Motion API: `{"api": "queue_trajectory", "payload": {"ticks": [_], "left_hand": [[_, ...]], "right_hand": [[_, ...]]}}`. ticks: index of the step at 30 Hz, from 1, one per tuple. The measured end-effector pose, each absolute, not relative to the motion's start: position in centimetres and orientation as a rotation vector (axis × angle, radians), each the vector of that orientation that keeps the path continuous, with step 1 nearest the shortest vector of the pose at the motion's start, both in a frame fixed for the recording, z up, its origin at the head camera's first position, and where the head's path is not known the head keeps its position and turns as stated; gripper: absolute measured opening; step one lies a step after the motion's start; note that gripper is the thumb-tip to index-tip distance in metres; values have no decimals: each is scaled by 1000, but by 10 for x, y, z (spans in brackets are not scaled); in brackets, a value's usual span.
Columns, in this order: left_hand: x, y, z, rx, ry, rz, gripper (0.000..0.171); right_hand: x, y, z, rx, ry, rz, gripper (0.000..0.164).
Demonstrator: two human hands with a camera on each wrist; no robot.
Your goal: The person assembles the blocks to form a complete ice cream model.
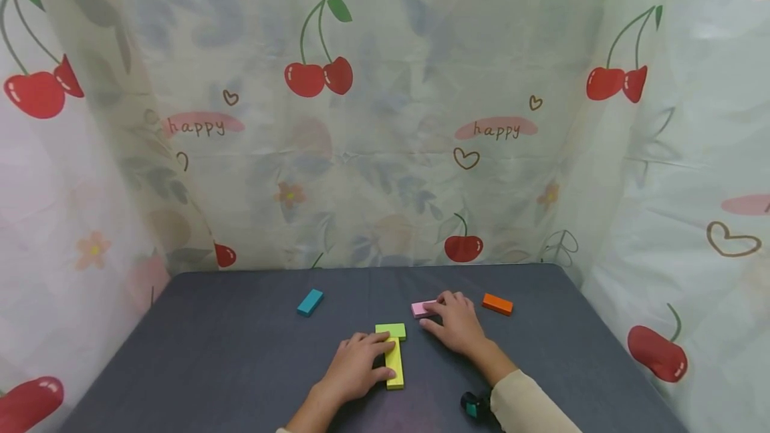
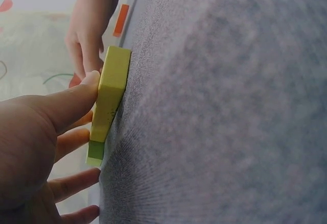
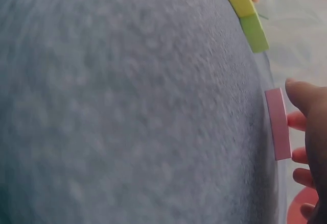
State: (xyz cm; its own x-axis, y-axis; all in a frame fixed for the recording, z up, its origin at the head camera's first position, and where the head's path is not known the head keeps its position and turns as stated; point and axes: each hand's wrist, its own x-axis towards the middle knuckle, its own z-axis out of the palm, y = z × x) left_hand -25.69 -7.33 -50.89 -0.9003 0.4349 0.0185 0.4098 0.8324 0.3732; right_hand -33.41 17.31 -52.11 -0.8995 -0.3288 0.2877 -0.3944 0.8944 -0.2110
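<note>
My left hand (image 1: 356,365) rests on a yellow block (image 1: 394,366), thumb near its front end and fingertips toward its back end. A light green block (image 1: 391,331) lies crosswise against that back end, so the two make a T shape. In the left wrist view the thumb touches the top edge of the yellow block (image 2: 113,76). My right hand (image 1: 457,323) is at a pink block (image 1: 422,309). In the right wrist view its index fingertip meets the pink block (image 3: 278,124), while the thumb stands apart from it.
An orange block (image 1: 497,304) lies right of my right hand, a blue block (image 1: 310,303) toward the back left. All sit on a dark grey tabletop (image 1: 240,353). A black and teal object (image 1: 472,405) shows by the right sleeve. Cherry-patterned curtains (image 1: 385,152) surround the table.
</note>
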Motion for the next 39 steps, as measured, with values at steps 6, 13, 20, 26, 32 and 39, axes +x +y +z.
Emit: {"api": "queue_trajectory", "payload": {"ticks": [6, 13, 20, 26, 32, 39], "left_hand": [[-257, -74, -508, 690, 2937, 584, 52], [-257, -75, -508, 687, 2922, 595, 52], [-257, -75, -508, 686, 2928, 593, 52], [-257, -75, -510, 689, 2934, 592, 53], [-257, -75, -511, 708, 2941, 605, 53], [-257, -75, -511, 716, 2943, 611, 53]], "right_hand": [[-332, 166, -520, 553, -2822, 406, 41], [-328, 158, -522, 581, -2801, 429, 40], [-325, 150, -525, 618, -2769, 454, 40], [-323, 143, -526, 627, -2771, 462, 40], [-321, 136, -527, 646, -2763, 457, 40], [-321, 132, -528, 639, -2775, 469, 39]]}}
